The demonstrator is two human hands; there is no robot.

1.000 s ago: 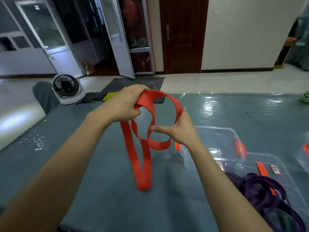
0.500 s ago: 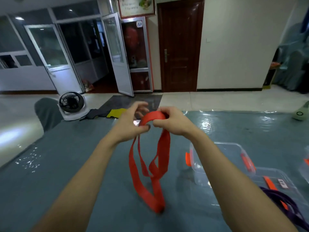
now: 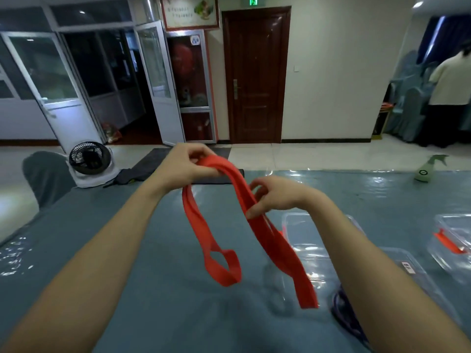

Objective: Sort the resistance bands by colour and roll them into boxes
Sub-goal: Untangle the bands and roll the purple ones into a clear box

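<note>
Your left hand (image 3: 183, 169) pinches the red resistance band (image 3: 280, 256) at the top of its arch, thumb and fingers closed over the bunched strands; your right hand (image 3: 275, 197) is curled round the same strands just lower and to the right, so both hands are gripping it. The band hangs in the air above the blue-grey table (image 3: 127, 250); one short loop droops below your left hand, and a longer doubled tail falls in front of the clear box (image 3: 311, 250) toward the purple bands (image 3: 344, 312); I cannot tell whether either tail touches the table.

Judge it as a light, limp, flat strap; it folds wherever it is unsupported and probably stretches if you pull. The rubbery face should grip your skin rather than slip, and it does not look fragile; the likelier trouble is twisting, or a finished coil springing open when you let go.

Take hold across the width, flat between thumb and fingers, near a folded end; lay the strands face to face first, then start the roll from that end with a thumb on the coil until it sits inside a box.
</note>
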